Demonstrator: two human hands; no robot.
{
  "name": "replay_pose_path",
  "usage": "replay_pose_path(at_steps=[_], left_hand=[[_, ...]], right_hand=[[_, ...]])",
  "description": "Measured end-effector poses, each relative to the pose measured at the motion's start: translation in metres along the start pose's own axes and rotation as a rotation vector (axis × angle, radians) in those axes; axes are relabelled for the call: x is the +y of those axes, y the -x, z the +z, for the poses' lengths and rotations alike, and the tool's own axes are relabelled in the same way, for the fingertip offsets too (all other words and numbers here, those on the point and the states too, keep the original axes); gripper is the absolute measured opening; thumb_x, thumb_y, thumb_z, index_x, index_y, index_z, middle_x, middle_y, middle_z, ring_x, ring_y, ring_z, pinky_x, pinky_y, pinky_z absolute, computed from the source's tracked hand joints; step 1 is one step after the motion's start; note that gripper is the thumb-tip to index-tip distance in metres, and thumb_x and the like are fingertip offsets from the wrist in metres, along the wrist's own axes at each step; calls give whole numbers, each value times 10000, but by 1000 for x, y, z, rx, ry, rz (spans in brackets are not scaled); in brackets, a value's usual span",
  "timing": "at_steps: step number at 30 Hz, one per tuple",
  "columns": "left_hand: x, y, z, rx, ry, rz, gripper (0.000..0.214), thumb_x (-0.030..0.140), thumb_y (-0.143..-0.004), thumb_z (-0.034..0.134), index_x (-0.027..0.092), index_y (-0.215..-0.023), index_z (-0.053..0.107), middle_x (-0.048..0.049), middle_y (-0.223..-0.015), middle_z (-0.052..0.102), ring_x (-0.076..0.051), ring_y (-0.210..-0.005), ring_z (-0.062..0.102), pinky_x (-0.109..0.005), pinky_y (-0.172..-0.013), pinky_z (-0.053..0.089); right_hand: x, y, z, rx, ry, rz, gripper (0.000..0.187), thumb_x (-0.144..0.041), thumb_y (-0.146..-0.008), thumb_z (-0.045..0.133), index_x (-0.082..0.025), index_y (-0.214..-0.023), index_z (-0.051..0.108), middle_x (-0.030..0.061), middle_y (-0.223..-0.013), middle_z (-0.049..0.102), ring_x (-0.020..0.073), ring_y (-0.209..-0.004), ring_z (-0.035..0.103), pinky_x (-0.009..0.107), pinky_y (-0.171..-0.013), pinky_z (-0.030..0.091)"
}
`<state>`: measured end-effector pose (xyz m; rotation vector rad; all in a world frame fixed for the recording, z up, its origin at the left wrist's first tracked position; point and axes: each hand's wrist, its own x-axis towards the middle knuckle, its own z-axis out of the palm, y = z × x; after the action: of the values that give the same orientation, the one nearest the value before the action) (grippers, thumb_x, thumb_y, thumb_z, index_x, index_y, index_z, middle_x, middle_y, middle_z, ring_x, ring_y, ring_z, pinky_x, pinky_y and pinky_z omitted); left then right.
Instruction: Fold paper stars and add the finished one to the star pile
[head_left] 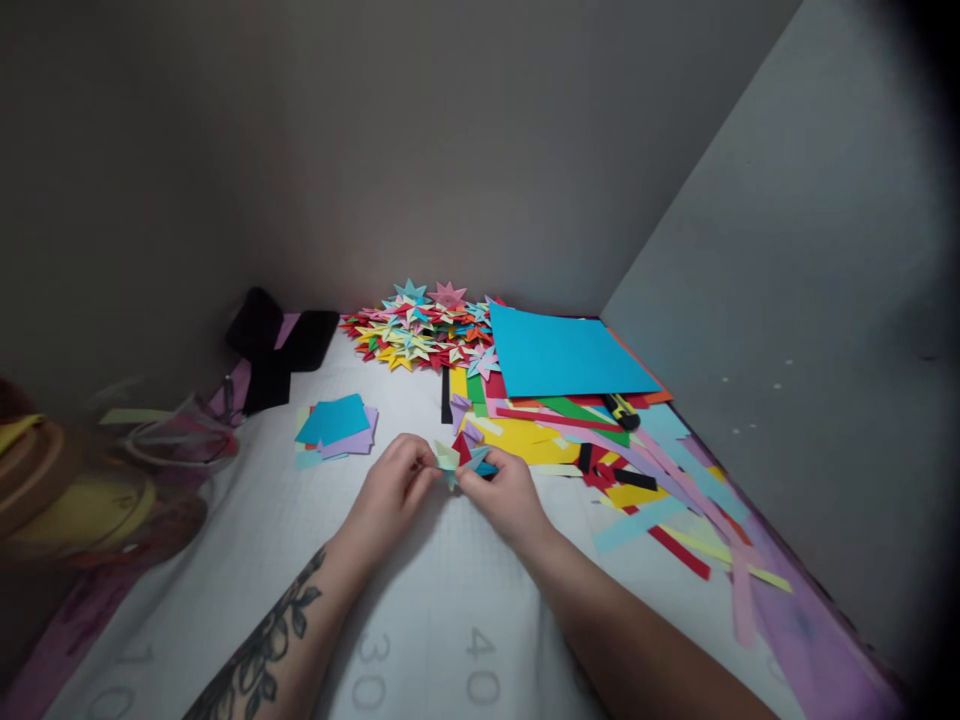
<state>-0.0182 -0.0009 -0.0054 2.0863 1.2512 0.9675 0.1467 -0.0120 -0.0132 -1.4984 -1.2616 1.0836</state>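
Between my two hands is a small folded paper star [460,450] with pale yellow, red and light blue points. My left hand [397,478] pinches its left side between thumb and fingers. On the other side, my right hand [506,495] grips the blue part, the thumb pressed near the middle. My fingertips cover some of the folds. Just behind the star lie folded purple paper pieces [459,410]. A small stack of square papers [334,420], blue on top with purple beneath, sits to the left of my left hand.
A heap of finished paper stars [424,330] lies against the back wall. Right of it are large blue sheets [570,355], a box cutter [622,412] and scattered paper strips [679,540]. Dark objects [281,345] and a clear plastic container [82,510] stand left.
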Motion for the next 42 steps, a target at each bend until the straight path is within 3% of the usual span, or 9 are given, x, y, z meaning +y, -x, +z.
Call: replay_pose_path(at_steps=[4,9,13,24,30,34,38,42], left_hand=[[0,0,4,96,133,-174,73,257,-847,520,202,-807,493,8,-764,555,-127,-695,540,-247,-637,440],[2,-2,1,102,135,-50,89,205,-840,521,196,-789,594,-23,-802,604,-141,-758,566,-251,-660,440],[4,-3,1,142,187,-61,91,214,-817,565,195,-828,653,-36,-823,626,-149,-781,587,-253,-663,452],[5,-2,11,120,391,-339,119,269,-726,665,171,-794,660,-44,-842,660,-163,-759,617,-256,-641,477],[7,0,9,110,207,-189,151,295,-808,587,183,-764,678,-35,-765,640,-149,-716,589,-245,-607,437],[7,1,6,65,3,-81,253,292,-885,467,188,-701,606,-16,-704,575,-140,-685,548,-254,-629,404],[6,0,3,5,-137,-86,328,315,-902,415,190,-620,525,-6,-652,513,-146,-647,512,-261,-594,366],[5,-1,2,70,-77,-136,279,334,-869,479,189,-640,546,0,-661,533,-137,-633,508,-255,-591,368]], right_hand=[[-1,0,1,-13,-14,17,122,-267,-644,600,-161,-597,561,-36,-520,503,101,-506,423,204,-478,355],[-2,0,0,-14,-31,15,115,-262,-646,592,-161,-595,572,-24,-530,520,111,-524,439,209,-488,368],[0,0,0,4,-13,21,127,-271,-648,595,-164,-595,555,-32,-533,502,110,-530,433,214,-504,363],[3,-1,1,29,-3,-59,106,-262,-674,591,-167,-633,567,-35,-573,497,114,-561,436,216,-536,366],[0,-1,0,15,-12,-81,100,-256,-685,578,-173,-632,561,-31,-593,506,120,-573,447,220,-544,369],[1,0,1,-6,11,-117,99,-243,-674,570,-175,-605,550,-27,-595,516,124,-584,462,221,-548,373],[3,1,3,-24,47,-107,112,-245,-658,582,-170,-581,549,-22,-579,525,122,-577,464,220,-540,373],[5,0,1,-37,3,-11,106,-257,-648,602,-164,-601,579,-33,-537,521,109,-529,443,209,-500,362]])
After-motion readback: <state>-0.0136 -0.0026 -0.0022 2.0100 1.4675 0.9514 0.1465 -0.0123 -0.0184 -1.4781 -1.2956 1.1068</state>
